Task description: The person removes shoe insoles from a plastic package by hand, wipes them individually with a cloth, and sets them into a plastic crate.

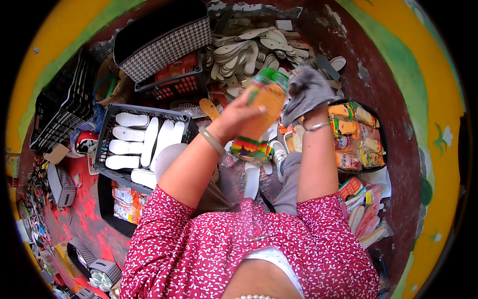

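My left hand [235, 115] grips a clear-wrapped pack of insoles [269, 105], orange-yellow with a green top and a striped lower end, tilted in front of my chest. Beside the pack's upper right edge, my right hand [316, 116] holds a crumpled grey cloth [309, 89], which covers most of its fingers. Both the cloth and the upper hand look slightly blurred. Below the pack, a loose white insole [252, 180] lies between my legs. Another yellow-brown insole [209, 108] is just left of my left hand.
A large heap of insoles [239, 55] lies at the far wall. To the left, a grey crate [110, 130] holds white insoles. Wrapped packs [356, 134] fill a dark container on the right. A houndstooth box [172, 47] stands on a black basket [174, 85].
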### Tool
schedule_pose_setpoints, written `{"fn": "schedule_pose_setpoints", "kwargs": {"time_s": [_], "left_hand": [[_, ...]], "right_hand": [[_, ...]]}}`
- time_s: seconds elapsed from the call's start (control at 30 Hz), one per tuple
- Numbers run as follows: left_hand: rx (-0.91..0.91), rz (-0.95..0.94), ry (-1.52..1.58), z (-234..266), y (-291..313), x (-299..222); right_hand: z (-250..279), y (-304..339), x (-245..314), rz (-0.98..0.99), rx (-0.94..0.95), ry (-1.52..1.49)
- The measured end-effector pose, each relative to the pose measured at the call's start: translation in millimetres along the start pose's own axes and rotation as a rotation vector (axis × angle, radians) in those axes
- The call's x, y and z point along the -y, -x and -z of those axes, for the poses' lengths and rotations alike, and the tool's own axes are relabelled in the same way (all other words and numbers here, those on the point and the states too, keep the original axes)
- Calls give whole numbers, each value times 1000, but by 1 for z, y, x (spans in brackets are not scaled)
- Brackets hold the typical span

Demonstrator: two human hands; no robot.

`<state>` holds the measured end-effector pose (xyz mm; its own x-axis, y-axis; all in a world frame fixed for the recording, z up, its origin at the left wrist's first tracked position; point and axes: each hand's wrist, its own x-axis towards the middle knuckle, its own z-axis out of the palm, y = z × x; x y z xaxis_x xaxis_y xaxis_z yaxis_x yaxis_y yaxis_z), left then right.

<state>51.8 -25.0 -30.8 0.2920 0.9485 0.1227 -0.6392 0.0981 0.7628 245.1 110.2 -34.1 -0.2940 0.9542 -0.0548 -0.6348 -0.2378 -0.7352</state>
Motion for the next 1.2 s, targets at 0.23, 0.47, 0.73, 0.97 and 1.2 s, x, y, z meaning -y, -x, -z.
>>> {"fn": "schedule_pose_setpoints", "kwargs": {"time_s": [0.23, 0.47, 0.73, 0.97, 1.2], "left_hand": [[-192, 61, 254, 6, -11, -1], [-136, 43, 529, 5, -20, 21], [-430, 1, 518, 34, -21, 4], [-123, -175, 547, 80, -27, 5], [-96, -220, 590, 72, -20, -13]], "right_hand": [[-39, 26, 8, 449, 100, 72], [-58, 39, -60, 819, 189, 1637], [-77, 66, -72, 658, 672, 1444], [-91, 91, -81, 726, 762, 1438], [-92, 93, -57, 490, 890, 1109]]}}
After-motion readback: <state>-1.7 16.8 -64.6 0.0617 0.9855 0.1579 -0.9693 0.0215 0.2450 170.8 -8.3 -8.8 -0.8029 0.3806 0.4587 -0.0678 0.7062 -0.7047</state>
